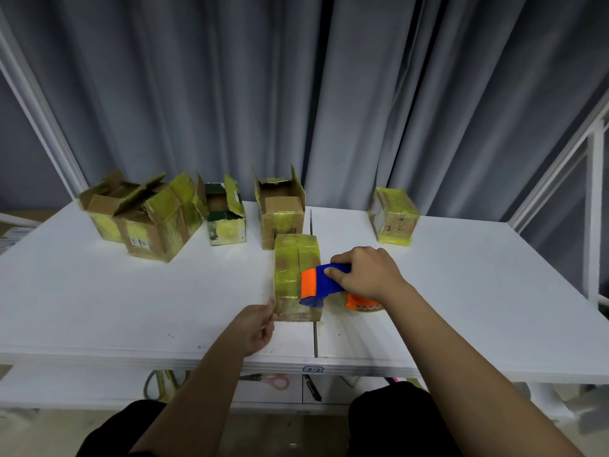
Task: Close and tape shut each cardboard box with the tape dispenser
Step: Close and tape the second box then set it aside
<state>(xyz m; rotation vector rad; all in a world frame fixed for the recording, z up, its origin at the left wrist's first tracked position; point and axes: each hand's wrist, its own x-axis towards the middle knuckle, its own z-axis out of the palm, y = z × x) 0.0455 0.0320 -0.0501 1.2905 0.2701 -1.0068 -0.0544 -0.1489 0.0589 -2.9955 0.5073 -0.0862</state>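
Box count on the white table [99, 291]: six cardboard boxes, all patched with yellowish tape. Far left of the left hand, two open boxes overlapped: a rear open box [102, 206] with flaps up, and touching its front a larger open box [155, 225] bearing a label. Next right, a small green-printed box [225, 216], flaps open. Then a tall open box [281, 209], directly beyond the hands. One closed box [293, 275] lay lengthwise in front of it, between the two hands, top flaps meeting along a centre seam.

Left hand [255, 328]: fingers curled, thumb and fingertips touching the near left corner of the closed box; whether it pinched the cardboard or loose tape could not be told.

Right hand [365, 272]: wrapped around the blue handle of one tape dispenser [319, 285], whose orange head lay against the right side of the closed box's top. An orange-cored tape roll [362, 305] showed just under the right wrist.

Far beyond and right of the right hand, one sealed box [393, 216] marked "2-2" stood well apart from the others.

Under the table edge, below the left forearm: one pair of pink-handled scissors [270, 380].
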